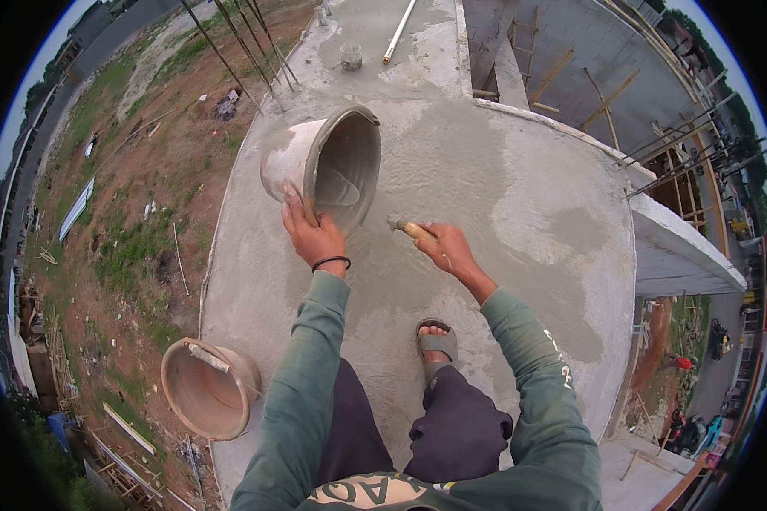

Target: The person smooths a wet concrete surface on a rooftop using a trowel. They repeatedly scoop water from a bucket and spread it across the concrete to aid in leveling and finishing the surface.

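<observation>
My left hand (313, 234) grips the lower rim of a cement-smeared bucket (294, 160), fingers against its outer wall. The bucket is tipped on its side with its mouth facing right, and a little greyish liquid lies inside. In my right hand (448, 254) is a wooden-handled trowel (416, 231); its grey head points left toward the bucket and is hard to make out against the wet cement. Beneath both hands spreads the grey concrete slab (520, 247), darker and wet around the bucket and to its right.
A second bucket (245, 375), dirty orange-brown, stands at the slab's left edge. Farther off are a small clear container (350, 57) and a white pipe (400, 32). Rebar rods (251, 47) rise at the far left edge. The slab drops to grassy ground (136, 247) on the left.
</observation>
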`<act>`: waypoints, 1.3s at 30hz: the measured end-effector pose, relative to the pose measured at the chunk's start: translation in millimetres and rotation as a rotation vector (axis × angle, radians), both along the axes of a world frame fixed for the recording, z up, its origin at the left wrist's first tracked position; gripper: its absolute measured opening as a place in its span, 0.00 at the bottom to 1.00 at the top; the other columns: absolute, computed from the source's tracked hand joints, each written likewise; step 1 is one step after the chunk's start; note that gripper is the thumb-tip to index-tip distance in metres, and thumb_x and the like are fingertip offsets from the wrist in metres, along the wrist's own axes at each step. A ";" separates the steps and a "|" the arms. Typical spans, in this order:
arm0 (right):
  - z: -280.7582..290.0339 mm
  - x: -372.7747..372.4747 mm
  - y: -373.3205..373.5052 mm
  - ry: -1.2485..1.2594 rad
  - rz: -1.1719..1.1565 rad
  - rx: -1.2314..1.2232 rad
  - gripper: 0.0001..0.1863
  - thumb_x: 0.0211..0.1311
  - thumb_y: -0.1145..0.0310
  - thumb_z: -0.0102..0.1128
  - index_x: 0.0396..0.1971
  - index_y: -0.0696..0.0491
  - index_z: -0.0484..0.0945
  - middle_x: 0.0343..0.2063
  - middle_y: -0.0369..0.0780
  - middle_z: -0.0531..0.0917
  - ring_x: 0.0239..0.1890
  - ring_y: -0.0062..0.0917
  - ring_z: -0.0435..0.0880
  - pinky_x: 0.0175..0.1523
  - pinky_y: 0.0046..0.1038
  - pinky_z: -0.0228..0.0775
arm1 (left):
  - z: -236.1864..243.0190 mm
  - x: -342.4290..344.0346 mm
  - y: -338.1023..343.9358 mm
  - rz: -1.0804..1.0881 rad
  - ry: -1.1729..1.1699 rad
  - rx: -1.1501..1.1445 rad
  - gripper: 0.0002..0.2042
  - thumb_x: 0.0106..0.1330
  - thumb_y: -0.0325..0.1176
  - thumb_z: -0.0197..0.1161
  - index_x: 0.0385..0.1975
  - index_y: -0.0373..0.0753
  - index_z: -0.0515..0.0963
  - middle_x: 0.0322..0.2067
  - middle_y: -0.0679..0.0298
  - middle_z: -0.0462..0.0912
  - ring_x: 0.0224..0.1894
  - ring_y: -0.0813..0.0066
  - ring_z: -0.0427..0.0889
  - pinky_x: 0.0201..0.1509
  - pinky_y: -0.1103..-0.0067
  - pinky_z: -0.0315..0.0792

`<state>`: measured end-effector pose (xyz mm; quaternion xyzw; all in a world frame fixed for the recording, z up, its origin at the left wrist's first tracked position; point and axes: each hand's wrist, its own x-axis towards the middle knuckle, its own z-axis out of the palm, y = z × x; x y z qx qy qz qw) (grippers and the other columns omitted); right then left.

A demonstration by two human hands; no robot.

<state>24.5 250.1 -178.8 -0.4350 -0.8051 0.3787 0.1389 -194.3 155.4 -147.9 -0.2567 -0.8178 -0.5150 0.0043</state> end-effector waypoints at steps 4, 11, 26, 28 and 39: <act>-24.4 -1.5 38.6 0.016 0.017 -0.011 0.23 0.55 0.60 0.63 0.49 0.56 0.83 0.36 0.52 0.86 0.37 0.44 0.86 0.45 0.37 0.76 | -28.6 4.3 34.9 0.023 0.028 0.005 0.32 0.58 0.22 0.57 0.67 0.35 0.64 0.64 0.46 0.65 0.67 0.46 0.65 0.68 0.63 0.64; -28.9 -22.3 129.7 -0.084 0.080 -0.155 0.22 0.55 0.62 0.63 0.48 0.55 0.84 0.37 0.50 0.86 0.37 0.41 0.86 0.44 0.36 0.75 | -65.2 -13.8 95.0 0.274 -0.223 0.074 0.32 0.58 0.22 0.56 0.67 0.32 0.63 0.62 0.48 0.68 0.66 0.51 0.67 0.69 0.67 0.62; -49.2 -151.0 378.8 -0.076 0.059 0.289 0.22 0.52 0.60 0.64 0.50 0.47 0.83 0.41 0.46 0.86 0.44 0.42 0.85 0.50 0.39 0.75 | -70.8 -51.0 -2.0 0.442 -1.180 0.694 0.29 0.63 0.24 0.56 0.65 0.46 0.57 0.59 0.56 0.66 0.60 0.53 0.71 0.56 0.48 0.76; -61.7 -170.2 390.6 -0.113 0.023 0.373 0.23 0.53 0.61 0.65 0.51 0.42 0.83 0.42 0.43 0.86 0.45 0.41 0.84 0.50 0.39 0.76 | -69.4 -46.3 -25.7 0.463 -1.162 0.692 0.28 0.64 0.24 0.55 0.64 0.44 0.58 0.58 0.56 0.67 0.59 0.53 0.71 0.56 0.49 0.76; -75.9 -87.4 386.1 -0.297 -0.067 0.814 0.18 0.57 0.65 0.63 0.49 0.39 0.82 0.32 0.39 0.80 0.36 0.38 0.83 0.36 0.41 0.76 | -64.1 -35.2 -108.8 0.573 -1.158 0.691 0.19 0.64 0.25 0.56 0.55 0.35 0.69 0.52 0.57 0.77 0.56 0.57 0.77 0.59 0.55 0.76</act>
